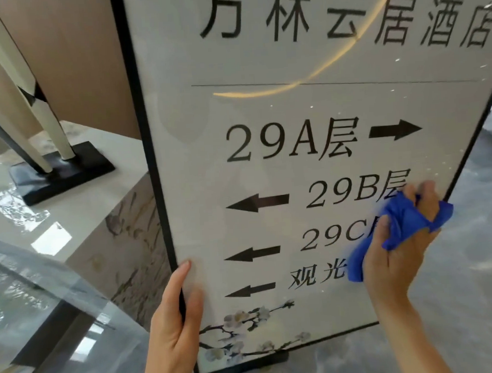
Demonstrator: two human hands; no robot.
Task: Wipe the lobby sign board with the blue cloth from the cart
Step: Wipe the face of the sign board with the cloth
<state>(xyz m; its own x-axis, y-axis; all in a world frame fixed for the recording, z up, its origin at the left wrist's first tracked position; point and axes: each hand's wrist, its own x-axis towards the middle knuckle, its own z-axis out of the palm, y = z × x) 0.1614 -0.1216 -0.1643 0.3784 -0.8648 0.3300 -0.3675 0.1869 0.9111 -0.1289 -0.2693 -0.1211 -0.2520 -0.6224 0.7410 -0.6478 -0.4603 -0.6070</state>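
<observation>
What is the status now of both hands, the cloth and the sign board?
Left hand grips the sign board at its left frame edge. Right hand holds the blue cloth bunched against the board's lower right. Nothing in the way.

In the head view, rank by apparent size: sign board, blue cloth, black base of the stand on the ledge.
1. sign board, largest.
2. black base. 
3. blue cloth, partly bunched in the right hand; close to the base, ranking unsure.

A single head-worn camera is looking forward and down from close range, taking in the lower part of the sign board (pixel 309 168) that is filling most of the wide-angle frame, with glossy floor (pixel 459 303) showing beneath.
</observation>
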